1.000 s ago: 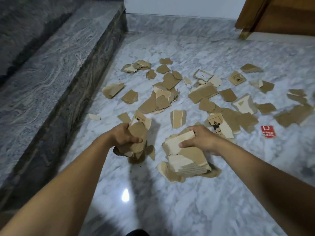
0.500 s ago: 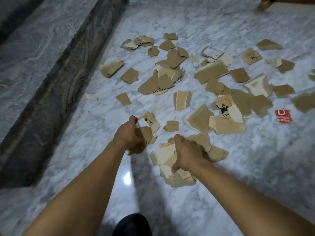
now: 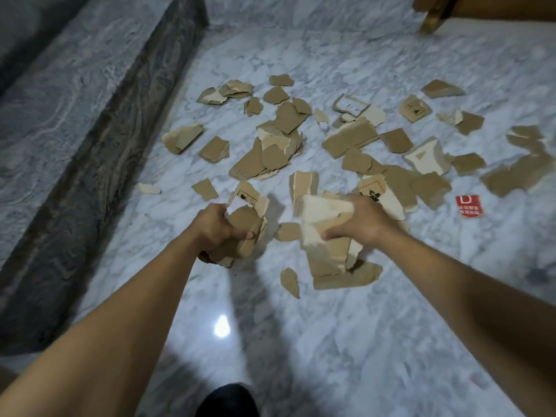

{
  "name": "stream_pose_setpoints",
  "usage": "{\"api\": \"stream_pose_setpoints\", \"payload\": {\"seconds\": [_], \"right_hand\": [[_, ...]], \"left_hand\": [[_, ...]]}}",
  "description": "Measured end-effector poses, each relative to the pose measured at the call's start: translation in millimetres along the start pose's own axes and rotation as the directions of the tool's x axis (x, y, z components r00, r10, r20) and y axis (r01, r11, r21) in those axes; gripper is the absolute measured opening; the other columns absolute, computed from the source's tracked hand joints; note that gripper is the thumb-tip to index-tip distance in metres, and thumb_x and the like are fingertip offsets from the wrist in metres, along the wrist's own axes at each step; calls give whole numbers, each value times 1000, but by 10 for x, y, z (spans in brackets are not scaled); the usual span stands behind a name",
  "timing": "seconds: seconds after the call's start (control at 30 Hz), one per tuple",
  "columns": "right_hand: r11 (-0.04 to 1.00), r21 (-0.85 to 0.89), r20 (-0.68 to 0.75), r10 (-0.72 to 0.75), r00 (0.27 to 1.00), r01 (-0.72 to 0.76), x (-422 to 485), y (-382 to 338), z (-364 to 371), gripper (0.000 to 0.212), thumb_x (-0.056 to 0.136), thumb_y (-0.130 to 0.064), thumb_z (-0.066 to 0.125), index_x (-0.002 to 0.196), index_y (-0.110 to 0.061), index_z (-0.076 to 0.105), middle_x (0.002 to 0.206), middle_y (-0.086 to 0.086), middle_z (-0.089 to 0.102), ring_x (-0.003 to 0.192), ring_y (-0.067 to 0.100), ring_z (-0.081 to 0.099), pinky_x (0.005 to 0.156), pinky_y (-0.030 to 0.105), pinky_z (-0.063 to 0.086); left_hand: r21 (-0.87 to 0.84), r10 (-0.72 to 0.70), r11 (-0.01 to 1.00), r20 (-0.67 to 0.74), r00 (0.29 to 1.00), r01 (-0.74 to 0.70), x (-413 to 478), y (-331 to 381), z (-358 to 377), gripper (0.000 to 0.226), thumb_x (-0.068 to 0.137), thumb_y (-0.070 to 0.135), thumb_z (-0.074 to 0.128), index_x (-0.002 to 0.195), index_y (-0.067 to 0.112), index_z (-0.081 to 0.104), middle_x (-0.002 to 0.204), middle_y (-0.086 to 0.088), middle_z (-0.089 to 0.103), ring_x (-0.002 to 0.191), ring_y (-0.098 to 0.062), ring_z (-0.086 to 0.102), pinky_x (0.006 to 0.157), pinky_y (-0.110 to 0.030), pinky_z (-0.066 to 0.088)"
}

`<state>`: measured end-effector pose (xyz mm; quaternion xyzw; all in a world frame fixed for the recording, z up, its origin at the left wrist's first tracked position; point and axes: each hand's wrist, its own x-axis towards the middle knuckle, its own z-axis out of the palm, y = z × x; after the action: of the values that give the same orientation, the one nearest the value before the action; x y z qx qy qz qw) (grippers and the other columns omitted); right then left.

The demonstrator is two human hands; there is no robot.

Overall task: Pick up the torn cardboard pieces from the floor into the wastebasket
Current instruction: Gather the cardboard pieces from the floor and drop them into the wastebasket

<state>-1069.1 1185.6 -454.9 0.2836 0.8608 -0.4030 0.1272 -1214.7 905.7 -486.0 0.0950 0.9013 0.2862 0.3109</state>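
Note:
Several torn brown and cream cardboard pieces (image 3: 270, 152) lie scattered over the white marble floor (image 3: 331, 341). My left hand (image 3: 215, 228) grips a bunch of brown pieces (image 3: 246, 224) just above the floor. My right hand (image 3: 361, 221) grips a thicker stack of cream and brown pieces (image 3: 325, 236), its lower pieces hanging down. Two loose pieces lie just under that stack: a small one (image 3: 290, 281) and a long one (image 3: 349, 276). No wastebasket is in view.
A raised dark grey stone ledge (image 3: 75, 130) runs along the left. A wooden furniture leg (image 3: 433, 16) stands at the top right. A red label (image 3: 468, 206) lies on the floor at the right. A dark shoe tip (image 3: 227, 398) shows at the bottom.
Both hands have lifted their bunches off the floor. The right hand has turned and closed round its stack, and two pieces are left lying below it.

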Motion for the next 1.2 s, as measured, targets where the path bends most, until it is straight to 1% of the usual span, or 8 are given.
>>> {"api": "stream_pose_setpoints", "payload": {"seconds": [0.1,0.3,0.47,0.63,0.77,0.97,1.1,1.2], "right_hand": [[997,44,-75,72,995,-68,71,192,-336,101,48,-33,102,137,-15,59,121,1,66,110,22,59,83,33,52],[992,-71,61,108,992,-103,-65,556,-449,106,35,-46,101,129,-20,61,119,-3,68,113,22,62,89,35,55],[995,-34,101,98,990,-95,-86,804,-283,105,50,-34,101,141,-17,51,128,-4,59,126,22,55,86,26,45],[992,40,108,117,987,-122,-112,880,-83,79,49,-29,101,115,-26,58,106,-7,65,103,16,61,69,21,46],[997,-22,154,70,986,-68,-139,787,-13,84,51,-31,101,122,-21,58,107,-8,63,106,17,60,81,28,50],[967,-240,323,-6,946,88,-253,535,67,110,50,-39,99,145,-21,45,132,-3,59,121,21,56,88,27,49],[906,-346,438,-76,896,245,-319,247,421,83,51,-38,98,120,-22,56,111,-6,64,108,21,64,84,33,54],[852,-410,502,-88,861,326,-346,85,727,94,61,-40,94,140,-20,48,132,1,59,119,25,58,82,31,49]], "left_hand": [[119,24,992,90,996,-35,29,262,33,55,56,46,94,95,17,67,97,-2,71,94,-24,64,83,-40,54],[382,125,899,241,962,-213,98,605,603,56,59,45,92,100,21,62,110,-1,62,95,-22,58,76,-28,45],[563,174,787,191,966,-253,201,557,901,86,69,45,84,140,21,43,133,-5,53,115,-29,57,88,-35,47],[505,104,842,195,975,-191,209,539,905,59,64,43,87,111,22,59,107,-4,66,98,-27,63,78,-33,52],[478,81,862,192,978,-165,180,545,903,40,66,45,85,91,24,62,94,-1,68,89,-25,65,79,-37,57],[275,71,955,152,986,-111,161,364,758,55,55,46,86,102,26,68,97,3,73,96,-22,68,88,-38,56],[80,54,995,11,999,-54,90,141,393,60,55,35,92,110,21,71,101,1,74,96,-22,68,90,-32,52],[27,2,1000,-15,1000,-2,27,-57,100,57,57,32,94,109,22,72,101,0,74,96,-23,67,89,-32,51]]}}
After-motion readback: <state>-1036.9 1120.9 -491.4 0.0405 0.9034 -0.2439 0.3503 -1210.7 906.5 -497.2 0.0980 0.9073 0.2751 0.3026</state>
